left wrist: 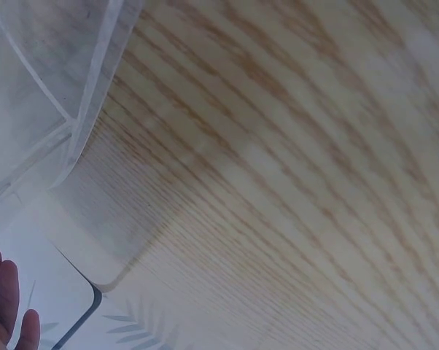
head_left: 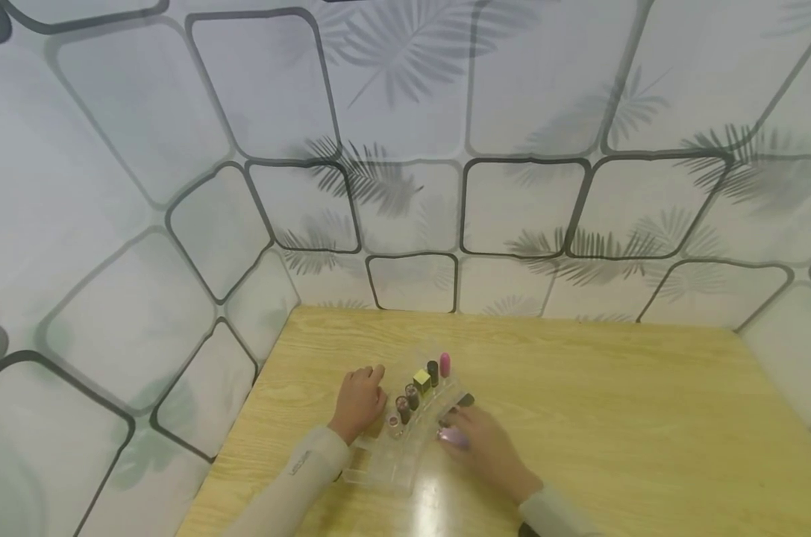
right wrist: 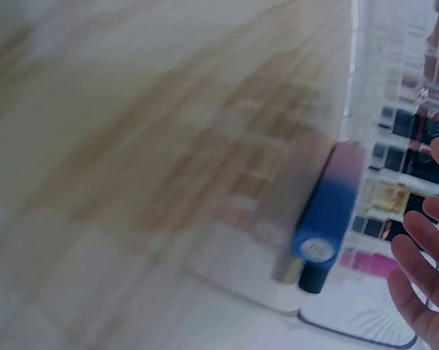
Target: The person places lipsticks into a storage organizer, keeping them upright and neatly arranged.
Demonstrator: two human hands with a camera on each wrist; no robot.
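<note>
A clear stepped lipstick organizer (head_left: 395, 459) stands on the table, holding several lipsticks: a pink one (head_left: 445, 365), a black one (head_left: 433, 372), one with a square yellowish top (head_left: 421, 381), and darker ones nearer me. My left hand (head_left: 361, 403) is at the organizer's left side, fingers loosely extended; whether it touches is unclear. Blurred in the head view, my right hand (head_left: 486, 451) is over the organizer's right side, beside a purple tube (head_left: 453, 437). In the right wrist view this tube (right wrist: 330, 200) looks blue and pink, with the spread fingers (right wrist: 421, 246) apart from it.
A dark-ended item (head_left: 466, 400) lies just past my right fingers; its black end (right wrist: 313, 278) shows beyond the tube in the right wrist view. The wood-grain table (head_left: 613, 418) extends to the right. Patterned white sheeting (head_left: 412, 209) borders its back and sides.
</note>
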